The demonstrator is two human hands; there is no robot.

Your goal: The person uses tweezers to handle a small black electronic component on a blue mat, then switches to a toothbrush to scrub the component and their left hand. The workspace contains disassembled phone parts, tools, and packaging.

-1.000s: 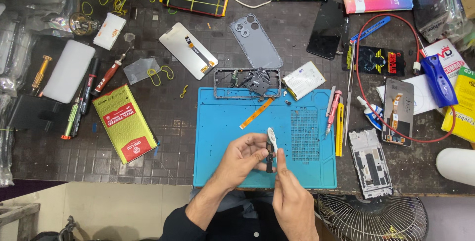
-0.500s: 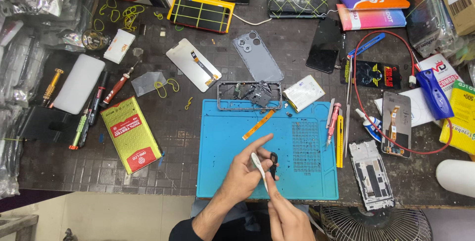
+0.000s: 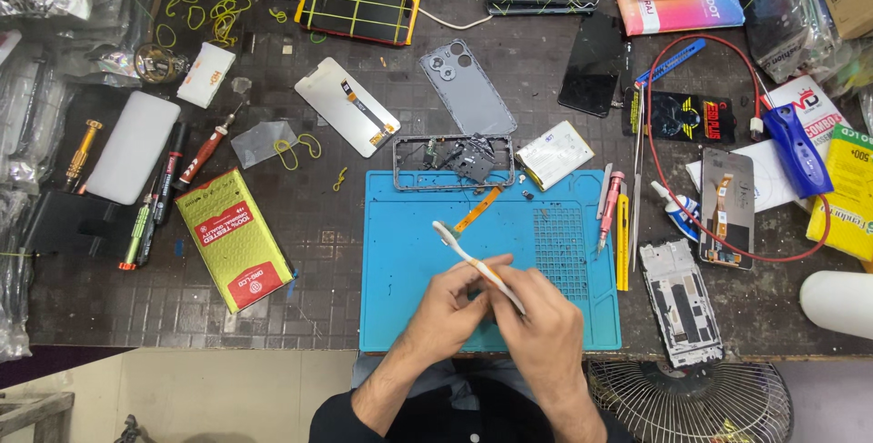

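My right hand [image 3: 538,334] grips a white and orange toothbrush [image 3: 464,250] whose head points up and left over the blue work mat [image 3: 409,252]. My left hand [image 3: 450,307] is closed around a small dark part, mostly hidden between both hands, pressed against the brush handle. Both hands hover above the mat's near edge. Further back on the mat lie an orange flex strip [image 3: 479,208] and an opened phone frame [image 3: 453,162] with loose parts inside.
A grey phone back cover [image 3: 467,88], a white screen panel [image 3: 347,119], a battery [image 3: 554,156], tweezers and pink and yellow tools [image 3: 617,217], a green box [image 3: 234,237], screwdrivers [image 3: 150,197], a red cable [image 3: 662,179] and a fan [image 3: 691,402] surround the mat.
The toothbrush has tilted from near upright to slanting up-left. Both hands have shifted slightly right and closer together over the small part. The camera view has drifted.
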